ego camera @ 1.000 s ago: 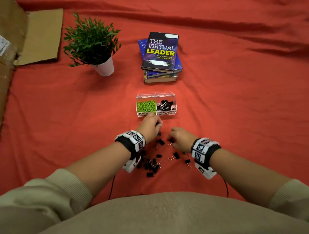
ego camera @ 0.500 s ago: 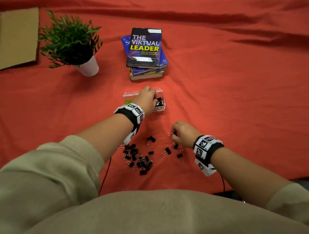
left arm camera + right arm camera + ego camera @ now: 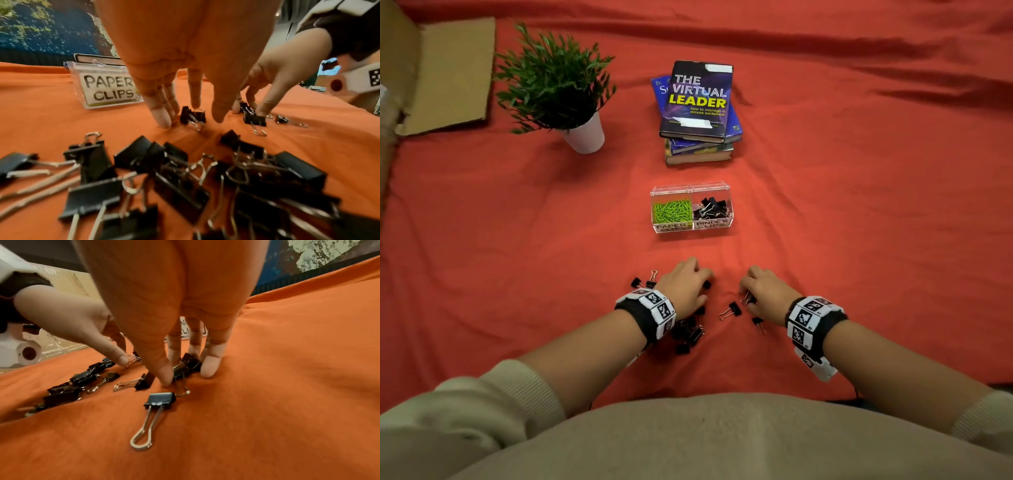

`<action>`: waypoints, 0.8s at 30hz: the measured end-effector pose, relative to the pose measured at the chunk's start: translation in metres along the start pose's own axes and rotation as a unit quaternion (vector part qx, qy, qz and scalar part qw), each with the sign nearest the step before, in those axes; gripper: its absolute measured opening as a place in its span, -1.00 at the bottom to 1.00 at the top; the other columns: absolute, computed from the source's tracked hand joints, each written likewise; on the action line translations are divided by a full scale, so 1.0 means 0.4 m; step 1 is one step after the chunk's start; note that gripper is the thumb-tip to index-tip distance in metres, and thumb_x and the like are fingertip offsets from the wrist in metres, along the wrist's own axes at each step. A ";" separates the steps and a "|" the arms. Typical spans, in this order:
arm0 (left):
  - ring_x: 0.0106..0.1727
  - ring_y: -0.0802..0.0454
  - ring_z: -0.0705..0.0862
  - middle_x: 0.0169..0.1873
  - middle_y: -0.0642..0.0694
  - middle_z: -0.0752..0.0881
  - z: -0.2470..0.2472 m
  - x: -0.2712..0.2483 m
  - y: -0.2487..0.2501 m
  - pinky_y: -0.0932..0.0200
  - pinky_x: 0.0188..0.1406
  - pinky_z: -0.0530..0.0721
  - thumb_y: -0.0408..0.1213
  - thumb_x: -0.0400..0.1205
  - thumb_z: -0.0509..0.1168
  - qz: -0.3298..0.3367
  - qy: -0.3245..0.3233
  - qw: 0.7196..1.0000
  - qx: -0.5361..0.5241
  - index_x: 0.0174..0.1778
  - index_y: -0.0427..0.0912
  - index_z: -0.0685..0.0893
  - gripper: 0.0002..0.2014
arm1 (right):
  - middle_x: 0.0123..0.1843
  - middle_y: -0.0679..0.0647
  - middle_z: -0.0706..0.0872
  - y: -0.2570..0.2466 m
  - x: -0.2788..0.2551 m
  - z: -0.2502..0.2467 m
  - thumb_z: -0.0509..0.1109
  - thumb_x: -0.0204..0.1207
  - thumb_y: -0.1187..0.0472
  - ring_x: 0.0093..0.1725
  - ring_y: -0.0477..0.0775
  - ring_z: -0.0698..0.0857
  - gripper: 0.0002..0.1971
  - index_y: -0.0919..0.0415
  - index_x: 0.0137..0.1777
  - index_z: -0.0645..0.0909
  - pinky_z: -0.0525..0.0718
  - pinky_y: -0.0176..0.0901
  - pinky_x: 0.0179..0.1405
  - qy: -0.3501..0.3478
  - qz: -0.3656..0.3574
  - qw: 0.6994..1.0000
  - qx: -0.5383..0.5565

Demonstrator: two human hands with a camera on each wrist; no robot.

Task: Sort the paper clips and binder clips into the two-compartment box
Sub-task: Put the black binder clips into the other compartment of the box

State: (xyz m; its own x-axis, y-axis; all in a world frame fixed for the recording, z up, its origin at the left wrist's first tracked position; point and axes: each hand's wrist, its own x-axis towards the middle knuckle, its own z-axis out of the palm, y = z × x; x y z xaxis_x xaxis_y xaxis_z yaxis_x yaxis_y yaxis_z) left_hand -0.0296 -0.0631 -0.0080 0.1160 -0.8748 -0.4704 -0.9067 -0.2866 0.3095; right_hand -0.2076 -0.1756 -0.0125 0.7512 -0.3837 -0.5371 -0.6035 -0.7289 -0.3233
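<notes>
Binder clips (image 3: 690, 330), left hand (image 3: 683, 286) back from box (image 3: 691, 228), fingers (image 3: 162, 113) spread over 1, right hand (image 3: 767, 293) pinching several

black binder clips (image 3: 735, 308), green paper clips (image 3: 672, 211)

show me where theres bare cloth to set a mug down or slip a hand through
Widest bare red cloth: right of the box and books. Also left of the box, below the plant. A narrow strip is bare between the box and the left hand and right hand. Crowded: loose binder clips under and between both hands.
</notes>
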 end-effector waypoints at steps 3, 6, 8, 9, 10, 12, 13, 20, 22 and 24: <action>0.13 -0.24 0.62 0.20 -0.17 0.44 0.022 -0.002 -0.001 -0.20 0.03 0.68 -0.22 0.60 0.29 -0.008 -0.003 1.000 0.011 0.32 -0.10 0.47 -0.64 | 0.19 0.14 0.44 -0.007 -0.002 0.000 0.38 0.41 0.22 0.16 0.21 0.50 -0.74 0.21 0.10 0.56 0.56 0.02 0.14 -0.010 0.018 1.000 -0.010; 0.03 -0.29 0.64 0.13 -0.20 0.47 0.028 0.004 -0.010 -0.21 -0.03 0.67 -0.27 0.60 0.27 -0.014 0.005 1.000 0.007 0.18 -0.20 0.50 -0.75 | 0.16 0.13 0.45 -0.011 -0.001 -0.005 0.38 0.39 0.20 0.14 0.19 0.49 -0.77 0.21 0.04 0.58 0.57 0.01 0.13 -0.010 0.016 1.000 -0.004; 0.02 -0.31 0.65 0.11 -0.22 0.47 0.027 0.008 -0.013 -0.20 -0.02 0.66 -0.26 0.61 0.27 -0.013 0.008 1.000 -0.005 0.15 -0.22 0.50 -0.77 | 0.14 0.13 0.46 -0.016 0.003 -0.008 0.36 0.39 0.20 0.11 0.20 0.48 -0.81 0.24 -0.02 0.58 0.58 0.04 0.09 -0.004 0.010 1.000 -0.007; 0.02 -0.32 0.65 0.11 -0.23 0.48 0.024 0.010 -0.015 -0.19 0.00 0.66 -0.26 0.61 0.27 -0.013 0.010 1.000 -0.012 0.14 -0.24 0.51 -0.77 | 0.12 0.14 0.46 -0.017 0.006 -0.006 0.34 0.38 0.20 0.09 0.21 0.48 -0.81 0.26 -0.05 0.58 0.57 0.06 0.06 0.003 0.007 1.000 -0.009; 0.02 -0.32 0.65 0.11 -0.24 0.49 0.022 0.012 -0.016 -0.18 0.01 0.66 -0.26 0.61 0.26 -0.015 0.015 1.000 -0.020 0.14 -0.25 0.51 -0.77 | 0.11 0.14 0.47 -0.018 0.008 -0.005 0.33 0.37 0.21 0.08 0.22 0.47 -0.82 0.27 -0.07 0.58 0.56 0.07 0.05 0.014 0.005 1.000 -0.007; 0.02 -0.32 0.66 0.10 -0.24 0.52 0.013 0.015 -0.020 -0.14 0.02 0.65 -0.25 0.61 0.26 -0.020 0.032 0.998 -0.044 0.13 -0.27 0.53 -0.76 | 0.07 0.14 0.51 -0.018 0.014 -0.001 0.32 0.35 0.24 0.05 0.21 0.48 -0.83 0.29 -0.09 0.60 0.55 0.04 0.05 0.050 0.000 0.999 0.015; 0.02 -0.31 0.66 0.08 -0.23 0.53 0.006 0.016 -0.021 -0.12 0.02 0.65 -0.25 0.60 0.27 -0.020 0.043 0.997 -0.064 0.12 -0.27 0.55 -0.77 | 0.06 0.14 0.53 -0.018 0.016 0.001 0.32 0.35 0.26 0.04 0.20 0.48 -0.83 0.29 -0.10 0.62 0.54 0.00 0.06 0.069 -0.002 0.997 0.029; 0.00 -0.04 0.64 0.06 -0.13 0.60 -0.118 0.073 -0.004 0.07 0.10 0.65 -0.29 0.58 0.32 0.030 0.150 0.973 -0.172 0.06 -0.21 0.63 -0.83 | -0.08 0.16 0.66 -0.004 0.055 -0.002 0.44 0.33 0.31 -0.17 0.15 0.66 -0.90 0.35 -0.23 0.73 0.60 -0.10 -0.02 0.161 0.016 0.969 0.185; 0.00 -0.05 0.64 0.08 -0.13 0.59 -0.162 0.116 -0.004 0.02 0.12 0.66 -0.29 0.58 0.32 0.031 0.174 0.969 -0.173 0.08 -0.21 0.63 -0.82 | -0.14 0.17 0.68 0.002 0.065 -0.012 0.48 0.31 0.33 -0.21 0.12 0.67 -0.93 0.36 -0.27 0.73 0.61 -0.11 -0.04 0.184 0.057 0.952 0.236; 0.03 -0.12 0.64 0.10 -0.18 0.58 -0.201 0.161 -0.008 0.00 0.11 0.64 -0.31 0.57 0.32 0.024 0.181 0.970 -0.158 0.12 -0.24 0.62 -0.78 | -0.19 0.17 0.70 0.006 0.074 -0.026 0.51 0.31 0.34 -0.20 0.11 0.68 -0.95 0.30 -0.34 0.72 0.61 -0.08 -0.02 0.190 0.102 0.928 0.305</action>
State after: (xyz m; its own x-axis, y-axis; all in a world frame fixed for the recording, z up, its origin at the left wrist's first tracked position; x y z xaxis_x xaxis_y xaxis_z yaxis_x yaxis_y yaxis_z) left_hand 0.0133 -0.1499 0.0272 0.2638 -0.9535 -0.1460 -0.7520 -0.2981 0.5879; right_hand -0.1843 -0.1946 -0.0210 0.5743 -0.7350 -0.3605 -0.6958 -0.2062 -0.6880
